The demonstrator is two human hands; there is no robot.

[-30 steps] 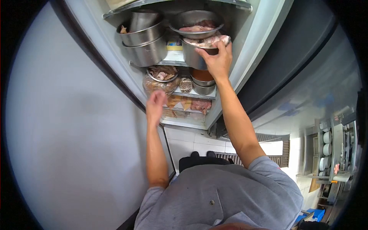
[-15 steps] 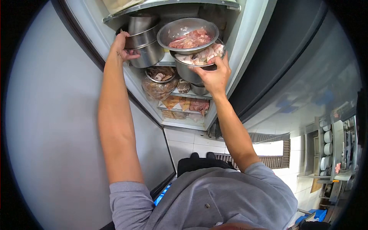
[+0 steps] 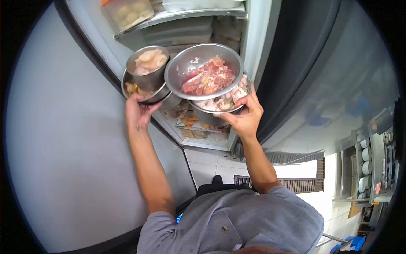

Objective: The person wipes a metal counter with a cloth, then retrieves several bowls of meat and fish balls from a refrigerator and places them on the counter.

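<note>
My left hand (image 3: 138, 111) grips the rim of a wide metal pan (image 3: 157, 95), thumb on the edge and fingers beneath. Some yellowish food lies in it, and a smaller metal pot (image 3: 165, 76) with pale raw meat (image 3: 150, 61) stands inside. My right hand (image 3: 248, 117) is closed on the rim of a metal pot (image 3: 207, 117) holding pale, whitish meat pieces (image 3: 224, 100). Resting tilted on top of that pot is a metal bowl (image 3: 175, 74) of pink raw meat (image 3: 210, 77). The undersides of the vessels are mostly hidden.
The upright fridge's open door (image 3: 72, 148) stands at my left. An upper shelf (image 3: 182, 19) carries a clear container of round pale items (image 3: 129, 12). Lower shelves hold bagged food (image 3: 194, 133). A dark appliance side (image 3: 292, 76) borders the right. A floor grate (image 3: 300, 185) lies behind.
Both hands and the stacked vessels have come out of the fridge toward me. The left pan has tilted my way, so its contents now show. The upper shelf is more visible.
</note>
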